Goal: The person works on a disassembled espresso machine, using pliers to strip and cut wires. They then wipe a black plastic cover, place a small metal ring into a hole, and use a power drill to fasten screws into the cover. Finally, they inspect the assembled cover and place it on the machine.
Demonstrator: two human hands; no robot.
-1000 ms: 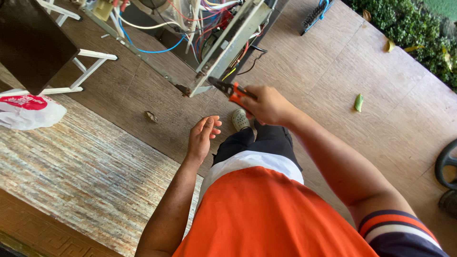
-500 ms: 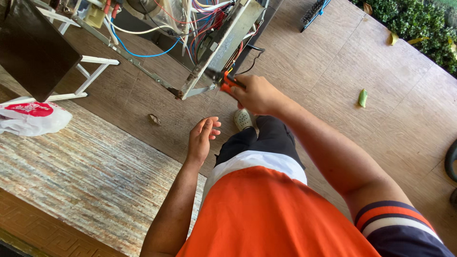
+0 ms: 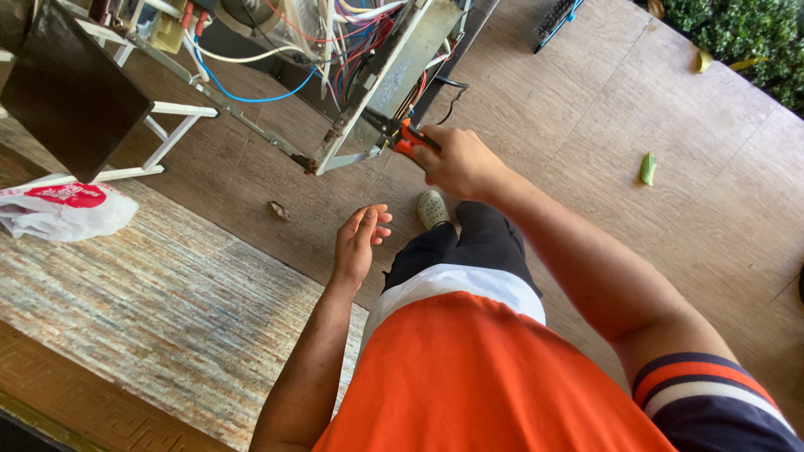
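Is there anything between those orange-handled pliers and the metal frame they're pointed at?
Nothing visible. The right hand holds the pliers with their tip right at the metal frame. The left hand hangs empty below.

an outdoor repair spot: wood-look patio floor (image 3: 670, 251), hedge (image 3: 737, 33), opened appliance with bare wiring (image 3: 352, 42).

Support surface: wood-plank floor (image 3: 586, 109), with a worn striped rug (image 3: 142, 310) laid over its left part. On the rug: white plastic bag with red print (image 3: 63, 209), beside a white frame leg (image 3: 126, 173). On bare planks: green leaf (image 3: 647, 167), small brown leaf scrap (image 3: 277, 211), person's pale shoe (image 3: 433, 208).
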